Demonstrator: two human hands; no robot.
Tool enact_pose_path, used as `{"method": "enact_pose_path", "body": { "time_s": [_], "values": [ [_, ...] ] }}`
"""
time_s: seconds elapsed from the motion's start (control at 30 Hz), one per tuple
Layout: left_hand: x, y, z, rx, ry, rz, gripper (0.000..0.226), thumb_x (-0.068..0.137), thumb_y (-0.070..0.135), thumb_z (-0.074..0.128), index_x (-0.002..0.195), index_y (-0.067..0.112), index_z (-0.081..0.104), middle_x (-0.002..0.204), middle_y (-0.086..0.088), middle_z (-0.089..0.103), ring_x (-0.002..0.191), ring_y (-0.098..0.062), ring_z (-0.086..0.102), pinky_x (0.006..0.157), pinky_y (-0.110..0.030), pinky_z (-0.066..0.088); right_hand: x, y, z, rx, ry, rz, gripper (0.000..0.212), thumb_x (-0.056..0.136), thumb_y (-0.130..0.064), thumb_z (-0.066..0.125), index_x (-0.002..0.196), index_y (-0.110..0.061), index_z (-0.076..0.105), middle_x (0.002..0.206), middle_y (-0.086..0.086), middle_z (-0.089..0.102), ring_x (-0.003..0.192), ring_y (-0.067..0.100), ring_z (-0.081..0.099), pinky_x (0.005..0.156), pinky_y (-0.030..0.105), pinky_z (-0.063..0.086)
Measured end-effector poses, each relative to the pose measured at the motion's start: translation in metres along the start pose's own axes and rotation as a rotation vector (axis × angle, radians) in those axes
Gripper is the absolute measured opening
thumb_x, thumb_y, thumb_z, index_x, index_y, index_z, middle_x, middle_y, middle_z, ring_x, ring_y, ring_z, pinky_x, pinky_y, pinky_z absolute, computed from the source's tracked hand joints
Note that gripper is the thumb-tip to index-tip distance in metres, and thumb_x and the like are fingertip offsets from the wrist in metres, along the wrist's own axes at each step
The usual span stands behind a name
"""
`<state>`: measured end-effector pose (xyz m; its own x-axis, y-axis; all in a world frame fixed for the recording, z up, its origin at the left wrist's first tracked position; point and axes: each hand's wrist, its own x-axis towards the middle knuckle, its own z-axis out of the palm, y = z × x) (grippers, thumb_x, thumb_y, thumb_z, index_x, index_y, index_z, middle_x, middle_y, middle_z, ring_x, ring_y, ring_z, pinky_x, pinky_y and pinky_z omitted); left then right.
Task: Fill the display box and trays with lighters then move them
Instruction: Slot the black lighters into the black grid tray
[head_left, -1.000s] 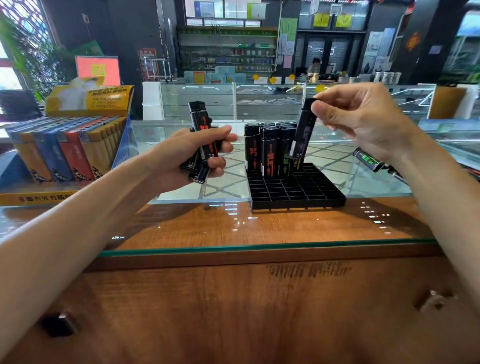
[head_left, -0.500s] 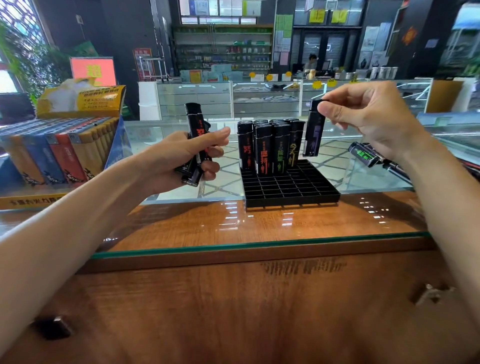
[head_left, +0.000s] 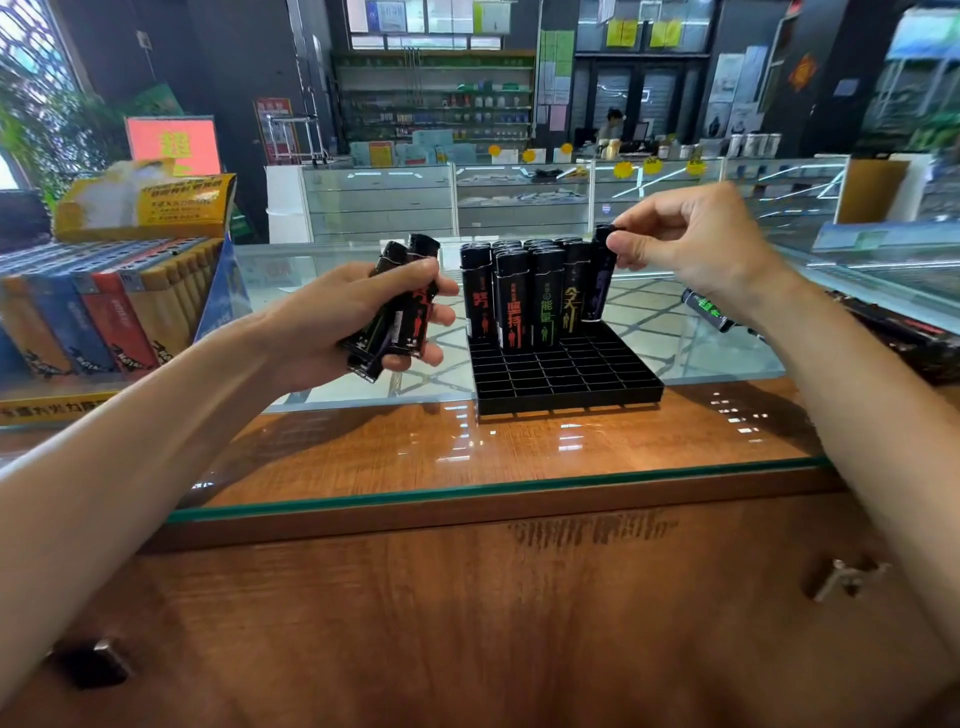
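Black tray (head_left: 566, 379) on glass; right hand (head_left: 691, 249) pinches a lighter (head_left: 598, 280) upright at its rear row; left hand (head_left: 358, 317) grips spare lighters (head_left: 402, 306).

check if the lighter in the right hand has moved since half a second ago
Yes. The lighter pinched by the right hand has dropped leftward: its base now meets the black tray, right of the standing lighters.

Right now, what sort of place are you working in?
Most likely a small shop, perhaps a tobacconist: a glass-topped counter, glass display cases across the room, stocked wall shelves, and a display box of coloured lighters at the left.
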<state>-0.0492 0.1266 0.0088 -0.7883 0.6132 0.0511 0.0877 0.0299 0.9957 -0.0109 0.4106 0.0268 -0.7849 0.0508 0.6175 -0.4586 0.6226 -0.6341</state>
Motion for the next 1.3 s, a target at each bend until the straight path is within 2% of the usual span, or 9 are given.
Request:
{"method": "enact_pose_path", "body": {
  "time_s": [0.13,0.3,0.4,0.53,0.67,0.87,1.03,1.17,1.3],
  "values": [
    [-0.004,0.002,0.002,0.068,0.009,0.05,0.035,0.086,0.038,0.056,0.106,0.01,0.06,0.082,-0.005,0.071,0.074,-0.028,0.072,0.043,-0.021,0.049,0.001,0.001,0.002,-0.001,-0.005,0.009,0.021,0.08,-0.004,0.068,0.1,0.001,0.066,0.091,0.018,0.068,0.077,0.025,0.066,0.074,0.025,0.057],
    [-0.005,0.003,0.006,0.095,-0.02,0.12,0.037,0.085,0.04,0.056,0.106,0.01,0.06,0.083,-0.006,0.07,0.07,-0.027,0.07,0.044,-0.021,0.048,0.002,0.005,0.002,-0.05,-0.013,-0.008,0.019,0.079,-0.007,0.069,0.098,-0.005,0.067,0.081,0.01,0.067,0.061,0.004,0.062,0.069,0.016,0.055],
    [-0.006,0.003,0.005,0.109,-0.046,0.14,0.035,0.085,0.041,0.056,0.104,0.012,0.061,0.082,-0.005,0.069,0.068,-0.025,0.069,0.044,-0.021,0.048,0.002,0.007,0.002,-0.121,-0.053,-0.035,0.019,0.079,-0.006,0.069,0.097,-0.011,0.067,0.079,0.012,0.067,0.061,0.008,0.06,0.07,0.021,0.056],
    [-0.006,0.002,0.005,0.11,-0.099,0.153,0.032,0.087,0.04,0.054,0.102,0.013,0.062,0.082,-0.006,0.068,0.066,-0.024,0.068,0.044,-0.022,0.047,0.001,0.008,0.002,-0.059,-0.075,0.008,0.027,0.072,-0.015,0.073,0.097,-0.009,0.068,0.075,0.003,0.067,0.061,-0.001,0.062,0.07,0.016,0.056],
    [-0.005,0.0,0.006,0.072,-0.21,0.145,0.032,0.09,0.033,0.055,0.11,0.01,0.06,0.088,-0.007,0.067,0.074,-0.023,0.066,0.051,-0.024,0.049,-0.002,0.011,0.0,-0.077,-0.122,0.045,0.029,0.069,-0.015,0.076,0.094,-0.001,0.069,0.086,0.013,0.07,0.076,0.017,0.066,0.077,0.027,0.056],
    [-0.004,-0.001,0.009,0.041,-0.31,0.143,0.028,0.091,0.022,0.057,0.115,0.007,0.057,0.09,-0.008,0.066,0.079,-0.022,0.064,0.055,-0.027,0.05,-0.004,0.009,0.004,-0.065,-0.117,0.06,0.023,0.074,-0.012,0.072,0.093,0.0,0.067,0.08,0.013,0.067,0.066,0.013,0.062,0.068,0.022,0.055],
    [-0.005,-0.002,0.012,0.1,-0.299,0.193,0.036,0.082,0.031,0.061,0.111,0.01,0.061,0.087,-0.007,0.068,0.075,-0.02,0.064,0.054,-0.024,0.049,-0.003,0.011,0.005,-0.136,-0.068,0.1,0.029,0.078,-0.018,0.072,0.104,-0.006,0.064,0.088,0.009,0.066,0.073,0.016,0.063,0.068,0.027,0.053],
    [-0.005,-0.003,0.012,0.109,-0.3,0.211,0.035,0.083,0.035,0.059,0.11,0.013,0.062,0.091,-0.009,0.069,0.076,-0.019,0.065,0.055,-0.023,0.049,-0.006,-0.005,0.005,-0.117,0.171,-0.031,0.018,0.082,-0.015,0.068,0.1,-0.011,0.067,0.084,0.0,0.063,0.075,0.01,0.057,0.071,0.022,0.048],
    [-0.002,-0.004,0.012,0.076,-0.315,0.218,0.04,0.086,0.04,0.058,0.112,0.009,0.059,0.094,-0.011,0.069,0.077,-0.019,0.065,0.054,-0.023,0.05,-0.018,-0.042,0.018,0.029,-0.026,-0.154,0.013,0.086,-0.02,0.064,0.093,-0.01,0.069,0.084,0.009,0.068,0.071,0.011,0.056,0.063,0.018,0.045]
  ]
}}
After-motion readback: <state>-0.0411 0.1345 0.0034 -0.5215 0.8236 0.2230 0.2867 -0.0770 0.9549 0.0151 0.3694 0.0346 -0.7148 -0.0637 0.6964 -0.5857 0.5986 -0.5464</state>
